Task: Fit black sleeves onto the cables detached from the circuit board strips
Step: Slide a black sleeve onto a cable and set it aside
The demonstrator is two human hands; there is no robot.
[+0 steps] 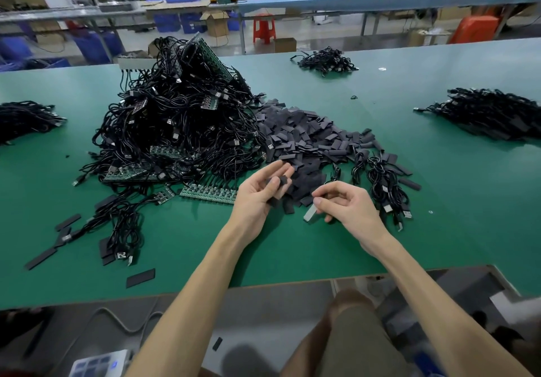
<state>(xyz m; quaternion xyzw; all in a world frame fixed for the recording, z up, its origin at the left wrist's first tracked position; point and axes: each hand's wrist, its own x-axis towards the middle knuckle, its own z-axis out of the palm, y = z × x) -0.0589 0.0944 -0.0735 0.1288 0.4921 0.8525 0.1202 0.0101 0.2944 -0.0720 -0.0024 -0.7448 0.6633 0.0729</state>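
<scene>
- We find the left hand (260,193), centre frame, curled round a few black sleeves (281,182), count unclear; we judge them ready stock.
- The right hand (347,201) pinches one pale flat piece (310,215) by its top, lower end free, presumably for sleeving.
- The sleeve pile (307,139) lies just beyond both hands, within reach; too many to count.
- The cable heap (175,119) with circuit board strips (208,194) fills centre-left of the worktop (453,195); three smaller bundles (325,62) lie well apart.
</scene>
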